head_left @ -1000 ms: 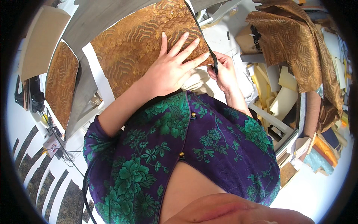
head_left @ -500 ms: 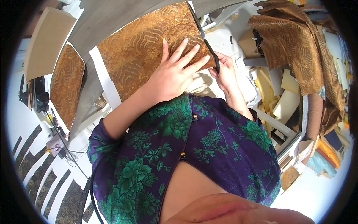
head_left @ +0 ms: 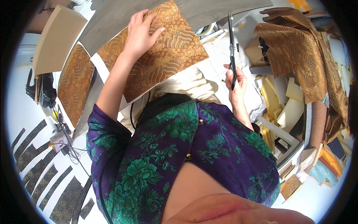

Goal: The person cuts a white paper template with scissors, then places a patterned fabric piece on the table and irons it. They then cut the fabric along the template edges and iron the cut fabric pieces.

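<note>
A gold-brown brocade piece (head_left: 167, 59) with a wave pattern lies at the front of the grey work table (head_left: 115, 18), one corner pointing right. My left hand (head_left: 138, 37) rests on its far left part, fingers apart and thumb out to the right. My right hand (head_left: 238, 84) is closed round the black handles of a pair of scissors (head_left: 231, 48). The blades point away from me and look nearly closed, to the right of the brocade and apart from it.
More brown brocade (head_left: 294, 56) hangs over a bin of foam and fabric scraps at right. On the left are a second brocade piece (head_left: 76, 86), a tan board (head_left: 57, 41), cables and dark patterned strips (head_left: 67, 201). Cream cloth (head_left: 186, 84) bunches below the table edge.
The scissors, in my right hand, have left the brocade's right edge and now stand upright beside it. My left hand has slid left and away from me, and the brocade has turned.
</note>
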Demonstrator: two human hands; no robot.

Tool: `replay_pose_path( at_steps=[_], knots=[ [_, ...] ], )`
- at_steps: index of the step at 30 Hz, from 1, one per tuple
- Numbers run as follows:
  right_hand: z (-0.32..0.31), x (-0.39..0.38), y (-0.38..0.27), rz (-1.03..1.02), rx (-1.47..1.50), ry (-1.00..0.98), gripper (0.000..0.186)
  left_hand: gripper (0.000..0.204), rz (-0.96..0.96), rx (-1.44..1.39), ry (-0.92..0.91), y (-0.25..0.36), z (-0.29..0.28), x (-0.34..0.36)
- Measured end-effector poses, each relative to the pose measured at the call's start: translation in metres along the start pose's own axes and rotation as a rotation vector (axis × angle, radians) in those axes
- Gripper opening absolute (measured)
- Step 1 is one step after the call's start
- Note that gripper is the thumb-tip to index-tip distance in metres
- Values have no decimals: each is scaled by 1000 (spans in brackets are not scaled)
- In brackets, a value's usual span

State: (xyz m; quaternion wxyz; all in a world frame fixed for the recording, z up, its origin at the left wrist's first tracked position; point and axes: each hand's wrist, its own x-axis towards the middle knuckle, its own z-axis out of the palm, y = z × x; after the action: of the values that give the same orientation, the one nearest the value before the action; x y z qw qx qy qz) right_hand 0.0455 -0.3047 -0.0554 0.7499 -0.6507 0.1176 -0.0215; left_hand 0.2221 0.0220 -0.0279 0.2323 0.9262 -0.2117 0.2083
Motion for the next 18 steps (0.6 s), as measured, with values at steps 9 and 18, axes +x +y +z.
replay_pose_path(
  at_steps=[9,18],
  knots=[
    [15,-2,10,-67,111,116,31,19,335,13,183,24,-74,51],
    [10,11,5,-128,169,156,34,19,-702,-904,679,-40,-92,31]
  ],
)
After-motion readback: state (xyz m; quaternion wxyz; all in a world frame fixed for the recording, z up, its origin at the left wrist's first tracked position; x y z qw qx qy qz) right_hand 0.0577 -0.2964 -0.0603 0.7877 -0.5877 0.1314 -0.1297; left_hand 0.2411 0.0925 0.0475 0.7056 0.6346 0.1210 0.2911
